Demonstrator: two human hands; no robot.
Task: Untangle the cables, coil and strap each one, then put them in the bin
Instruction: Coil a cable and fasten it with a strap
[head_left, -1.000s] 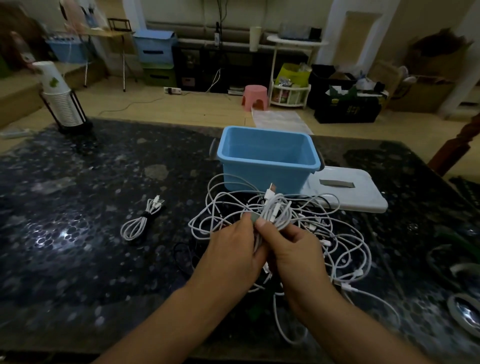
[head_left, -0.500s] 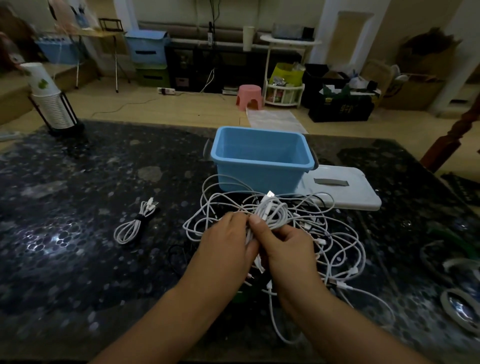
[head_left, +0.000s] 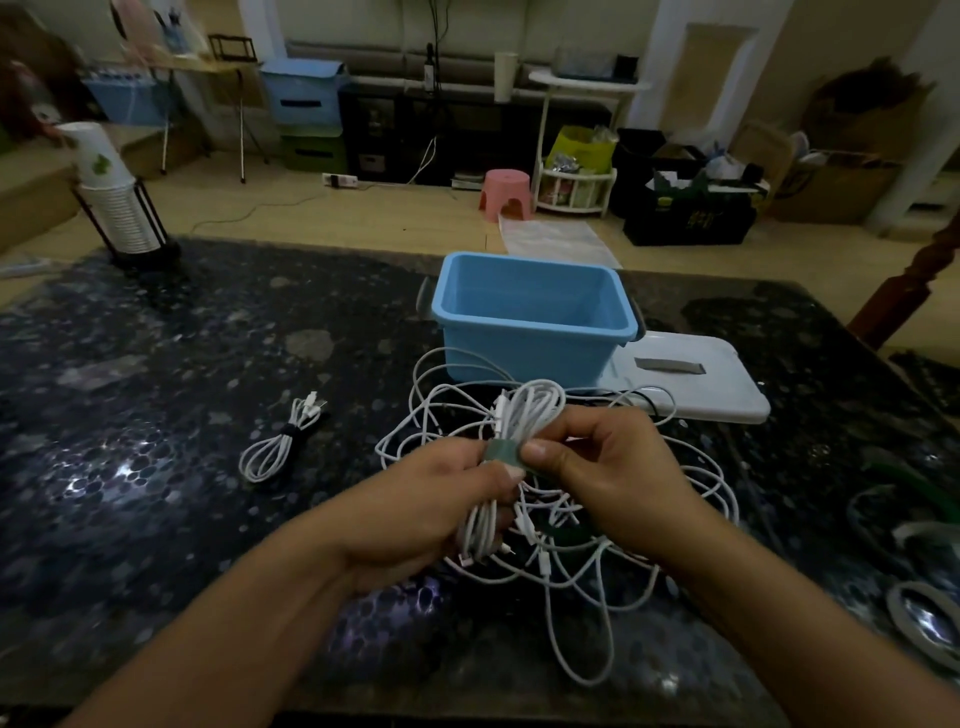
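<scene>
A green strap (head_left: 500, 451) now shows around the coil (head_left: 524, 415), unseen before; left hand (head_left: 431, 499) and right hand (head_left: 608, 467) grip it above the tangle (head_left: 597, 519). One strapped cable (head_left: 283, 441) on the bench (head_left: 156, 415), one empty bin (head_left: 535, 332).

The dark speckled stone-look table top (head_left: 156, 415) is polished and glossy, catching bright glints. The light blue rectangular bin (head_left: 535, 322) looks like smooth moulded plastic with a soft sheen, and so does the flat white plastic lid (head_left: 727, 384) beside it. The coiled white cable (head_left: 524, 410) has a smooth rubbery jacket; the dull green strap (head_left: 500, 450) around it looks matt (perhaps fabric).
</scene>
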